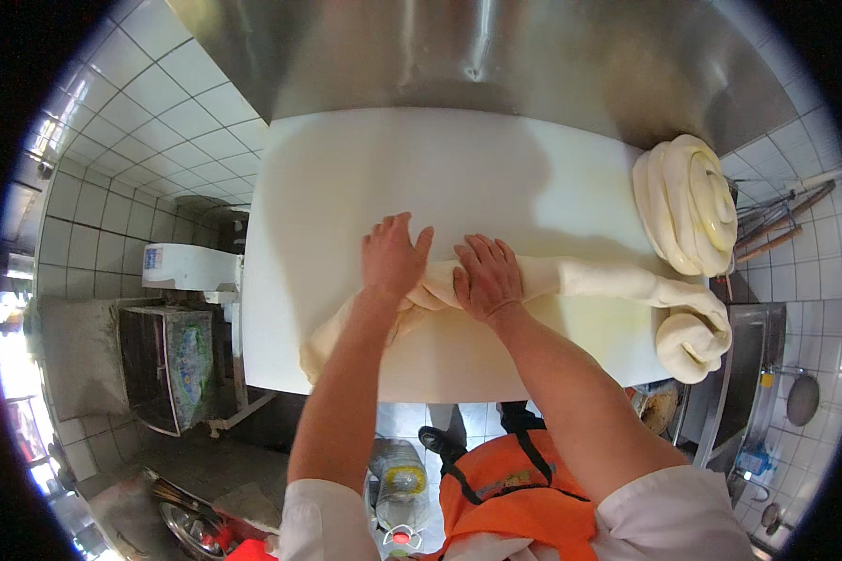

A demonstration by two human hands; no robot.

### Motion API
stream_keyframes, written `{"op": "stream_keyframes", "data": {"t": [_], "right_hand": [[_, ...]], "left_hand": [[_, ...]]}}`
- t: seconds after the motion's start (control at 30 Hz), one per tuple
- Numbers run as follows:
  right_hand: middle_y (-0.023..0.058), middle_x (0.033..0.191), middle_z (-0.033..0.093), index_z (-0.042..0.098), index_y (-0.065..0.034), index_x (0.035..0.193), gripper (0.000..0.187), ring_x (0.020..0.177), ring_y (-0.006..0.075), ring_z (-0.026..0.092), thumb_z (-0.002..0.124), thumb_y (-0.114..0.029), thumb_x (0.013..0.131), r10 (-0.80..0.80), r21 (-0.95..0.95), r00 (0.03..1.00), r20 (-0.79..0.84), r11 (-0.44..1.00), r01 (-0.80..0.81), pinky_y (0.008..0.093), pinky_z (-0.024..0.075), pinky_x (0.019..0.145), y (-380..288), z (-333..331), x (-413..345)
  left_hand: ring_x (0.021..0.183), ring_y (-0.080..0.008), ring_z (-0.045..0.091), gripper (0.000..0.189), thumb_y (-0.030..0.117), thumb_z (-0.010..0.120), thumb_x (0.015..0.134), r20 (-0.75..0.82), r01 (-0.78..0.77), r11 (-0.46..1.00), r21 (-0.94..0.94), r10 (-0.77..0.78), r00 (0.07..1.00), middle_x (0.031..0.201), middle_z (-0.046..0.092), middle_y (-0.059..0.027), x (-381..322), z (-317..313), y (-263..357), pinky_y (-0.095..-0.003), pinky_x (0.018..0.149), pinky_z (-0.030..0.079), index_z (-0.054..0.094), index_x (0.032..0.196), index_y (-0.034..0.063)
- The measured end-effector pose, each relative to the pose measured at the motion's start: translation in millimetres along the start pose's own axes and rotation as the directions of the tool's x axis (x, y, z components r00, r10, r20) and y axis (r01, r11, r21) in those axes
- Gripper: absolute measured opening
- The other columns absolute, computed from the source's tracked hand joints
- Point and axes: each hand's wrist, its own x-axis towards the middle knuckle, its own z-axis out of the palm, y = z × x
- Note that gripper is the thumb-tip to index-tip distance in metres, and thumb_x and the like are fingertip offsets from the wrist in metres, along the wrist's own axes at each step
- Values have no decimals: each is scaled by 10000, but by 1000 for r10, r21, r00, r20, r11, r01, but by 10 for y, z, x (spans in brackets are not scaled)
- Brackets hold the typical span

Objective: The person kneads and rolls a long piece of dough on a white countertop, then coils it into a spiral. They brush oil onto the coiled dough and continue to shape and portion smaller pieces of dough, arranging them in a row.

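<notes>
A long rope of pale dough [593,278] lies across the white work board [407,168], its right end curled up at the board's front right edge. My left hand [395,259] rests on the dough's left part, fingers spread. Just to the right, my right hand [489,275] presses on the rope from above, with the fingers slightly apart. Beneath my left forearm the dough widens into a thick left end, partly hidden by the arm. At the board's back right corner sits a large coil of dough [684,207] with an oily sheen.
Behind the board rises a stainless steel panel [477,63]. A white box-shaped appliance [189,266] stands off the left edge. To the right are metal tongs and rods beside a steel counter [733,379]. A large clear plastic bottle [401,491] stands on the floor below.
</notes>
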Motion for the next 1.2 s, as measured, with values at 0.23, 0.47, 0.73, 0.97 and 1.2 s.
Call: {"op": "stream_keyframes", "data": {"t": [0.23, 0.47, 0.73, 0.97, 1.2], "right_hand": [[175, 1321, 676, 693, -54, 1261, 379, 1275, 356, 595, 554, -275, 986, -86, 135, 996, -29, 987, 89, 503, 425, 1142, 133, -16, 455], [157, 1297, 681, 670, -25, 1254, 304, 1260, 343, 607, 557, -200, 1032, -286, 344, 936, 203, 916, 206, 478, 465, 1090, 267, -458, 98], [155, 1345, 639, 603, -36, 1337, 365, 1264, 351, 592, 605, -194, 1007, -309, 274, 947, -90, 906, 322, 507, 426, 1120, 145, -491, -371], [180, 1176, 718, 645, -37, 1269, 296, 1113, 385, 660, 564, -227, 1057, -187, 307, 943, 274, 947, 98, 494, 512, 990, -42, -13, 998], [195, 1163, 710, 691, -15, 1169, 391, 1104, 401, 648, 471, -332, 1105, -17, 384, 977, 211, 921, -67, 501, 528, 962, -591, 269, 1533]], "left_hand": [[1336, -368, 566, 591, 545, 559, 1040, -154, 147, 963, 225, -114, 981, 1445, 618, -164, -266, 125, -154, -537, 1140, 408, 660, 1368, 63], [1287, -390, 582, 518, 479, 531, 1064, -153, 72, 970, 234, -37, 988, 1375, 649, -161, -1152, 256, 258, -631, 1158, 358, 629, 1368, 71], [1486, -374, 409, 694, 431, 677, 929, -181, -13, 921, 388, 90, 979, 1547, 503, -170, -1435, 499, 163, -605, 1254, 237, 502, 1501, 79], [1485, -365, 420, 672, 530, 660, 925, -181, 95, 959, 266, -47, 982, 1552, 508, -160, -442, 310, -241, -581, 1258, 266, 587, 1442, 108], [1439, -359, 474, 585, 456, 637, 942, -313, 41, 962, 269, 46, 949, 1532, 528, -165, -96, 274, -445, -548, 1246, 303, 605, 1406, 102]]}}
